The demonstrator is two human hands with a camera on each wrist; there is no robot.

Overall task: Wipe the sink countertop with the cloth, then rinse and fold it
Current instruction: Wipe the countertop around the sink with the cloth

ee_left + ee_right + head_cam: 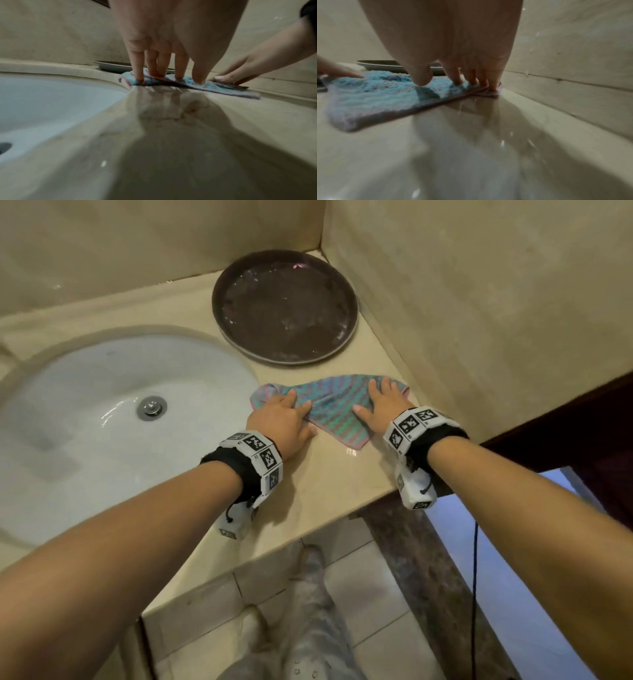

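A: Where is the cloth?

B: It lies flat on the beige worktop, just right of the white sink and near the side wall. It is striped teal and pink, and looks folded, with one corner pointing toward the worktop's front edge.

A: And the hands?

B: Both rest on it with fingers spread and straight. The left hand presses the end nearest the sink; the right hand presses the end by the wall. Neither one curls around the fabric.

A: What do the wrist views show?

B: The left fingertips push down into the pile, and the right fingertips pin the far corner right beside the wall.

A: Any containers?

B: A round dark brown tray sits in the back corner, close behind the cloth. It holds only water droplets and wet streaks. The sink basin has a metal drain plug at its bottom and a wet sheen.
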